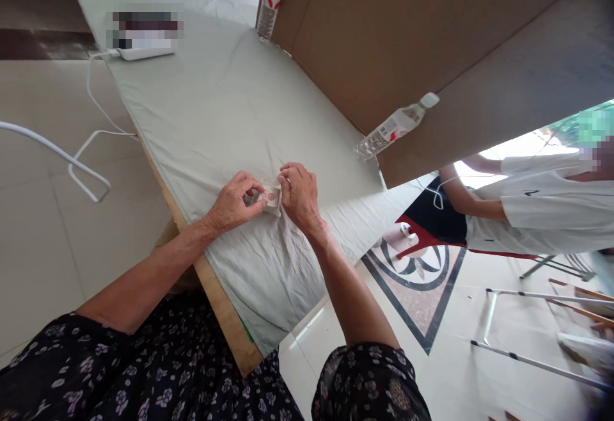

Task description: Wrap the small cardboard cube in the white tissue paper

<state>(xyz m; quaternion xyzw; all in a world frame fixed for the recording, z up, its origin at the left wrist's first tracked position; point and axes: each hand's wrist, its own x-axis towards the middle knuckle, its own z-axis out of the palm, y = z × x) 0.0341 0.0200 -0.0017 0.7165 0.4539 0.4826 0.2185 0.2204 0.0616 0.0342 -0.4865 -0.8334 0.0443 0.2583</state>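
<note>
Between my two hands, low over the cloth, is a small flat pale packet [273,197] with a dark and reddish print; its exact kind is too small to make out. My left hand [237,197] pinches its left edge between thumb and forefinger. My right hand [300,194] is closed at the packet's right side, thumb pressed against the curled fingers. The fingertips there partly cover the packet's edge. Beneath both hands lies a wrinkled pale green-grey cloth [211,101] over a table.
A clear plastic bottle [393,128] leans against a large brown cardboard panel [364,37], and another bottle [271,2] stands at its far end. A white device [146,50] with a cable sits far left. At right sits a person in a white shirt [542,210], near a metal frame [489,318].
</note>
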